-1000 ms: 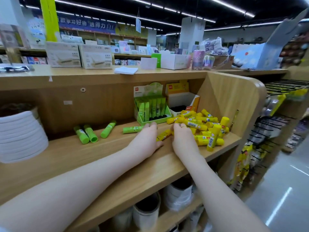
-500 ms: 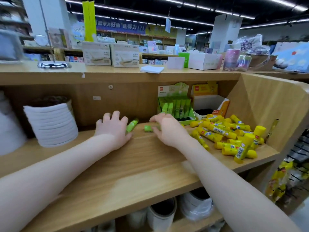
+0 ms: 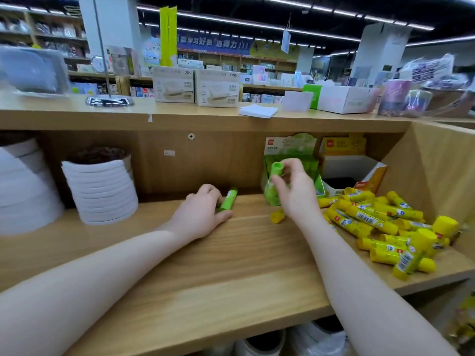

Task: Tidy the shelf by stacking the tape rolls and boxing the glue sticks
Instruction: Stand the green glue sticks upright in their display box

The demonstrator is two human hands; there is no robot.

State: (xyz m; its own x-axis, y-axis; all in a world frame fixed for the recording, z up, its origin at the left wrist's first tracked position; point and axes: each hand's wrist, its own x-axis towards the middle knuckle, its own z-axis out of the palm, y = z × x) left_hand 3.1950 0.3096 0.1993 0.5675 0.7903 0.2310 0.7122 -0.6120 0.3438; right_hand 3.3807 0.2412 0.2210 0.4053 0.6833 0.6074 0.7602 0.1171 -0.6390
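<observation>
A green glue stick (image 3: 277,168) is pinched between the thumb and fingertips of the right hand (image 3: 295,191), raised just in front of the green display box (image 3: 317,183) at the back of the wooden shelf (image 3: 231,273); its long axis is tilted a little off upright, with the capped end uppermost and leaning left. A second green glue stick (image 3: 228,200) lies on the shelf board, its long axis running from near-left to far-right, the far end pointed toward the back panel; it is touched along its near end by the curled fingers of the left hand (image 3: 201,214), which is laid on the board; whether that stick is actually gripped cannot be told. A loose yellow glue stick (image 3: 277,216) lies partly hidden beneath the right wrist; a heap of yellow glue sticks (image 3: 380,224) is spread over the right end of the shelf, their axes pointing many ways, one leaning steeply at the near edge. An open orange-and-white box (image 3: 370,176) stands behind the heap, beside the green box. Stacked white tape rolls (image 3: 102,191) are seen at the left, a larger stack (image 3: 23,191) further left still.
</observation>
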